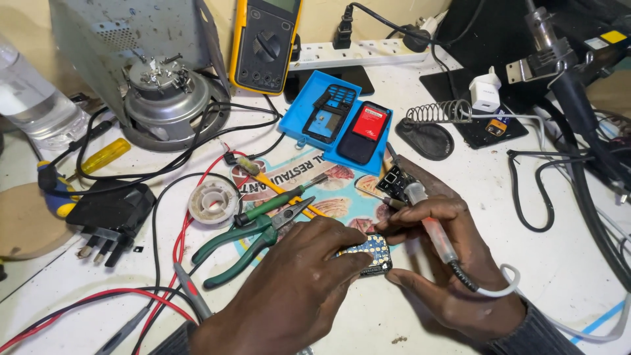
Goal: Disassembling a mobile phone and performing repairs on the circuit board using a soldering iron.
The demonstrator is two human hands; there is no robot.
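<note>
My left hand [296,283] presses down on a small phone circuit board [371,258] lying on the white table, fingers pinching its left edge. My right hand [437,256] grips a soldering iron [430,220] like a pen, its white cable running out to the right. The iron's tip points up-left, above the board, near a black phone keypad part [396,179]. A blue tray [335,121] behind my hands holds a black phone frame [327,115] and a phone body with a red battery [365,131].
Green-handled pliers [253,240] and a green screwdriver [279,202] lie left of my hands. A solder spool [213,202], red and black wires, a plug [108,220], a motor [167,98], a yellow multimeter [266,43], a coiled iron stand [434,121] and a power strip [361,52] surround the area.
</note>
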